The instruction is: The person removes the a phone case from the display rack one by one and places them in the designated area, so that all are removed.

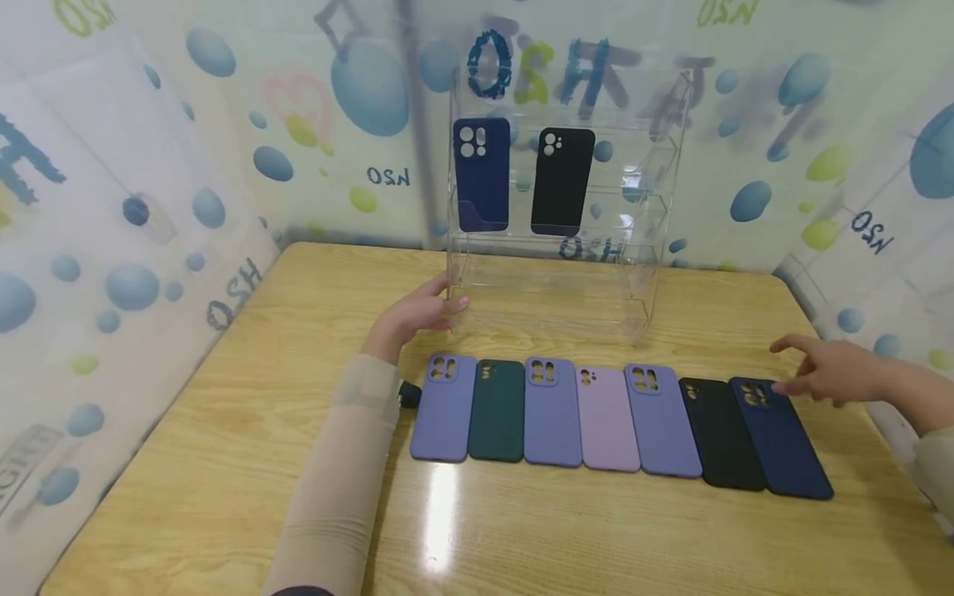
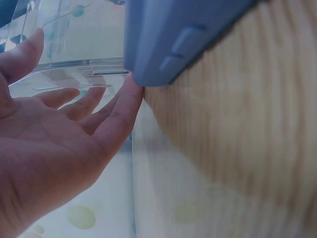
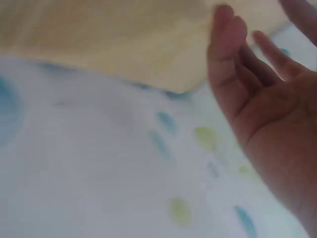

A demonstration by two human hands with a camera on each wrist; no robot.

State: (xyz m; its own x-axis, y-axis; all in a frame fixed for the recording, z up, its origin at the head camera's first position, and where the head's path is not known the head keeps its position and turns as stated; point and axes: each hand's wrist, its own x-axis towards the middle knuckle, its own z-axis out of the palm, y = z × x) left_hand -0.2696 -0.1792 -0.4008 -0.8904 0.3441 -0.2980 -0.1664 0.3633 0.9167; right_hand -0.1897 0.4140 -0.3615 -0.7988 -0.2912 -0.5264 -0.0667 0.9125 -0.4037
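A clear acrylic display stand point(image 1: 559, 273) stands at the back of the wooden table point(image 1: 224, 463). It holds a navy phone case point(image 1: 481, 172) and a black phone case point(image 1: 562, 180) on its upper shelf. My left hand point(image 1: 425, 310) rests with straight fingers against the stand's lower left corner; in the left wrist view the open palm point(image 2: 54, 144) faces the stand's base point(image 2: 74, 64). Several phone cases lie in a row on the table, from a lilac-blue case point(image 1: 444, 407) to a dark navy case point(image 1: 782, 439). My right hand point(image 1: 827, 372) hovers open just above the navy case's top end, holding nothing.
Bubble-patterned sheeting point(image 1: 112, 207) walls the table on the left, back and right. A small black object point(image 1: 407, 394) peeks out beside my left sleeve. The table's front edge lies below the row of cases.
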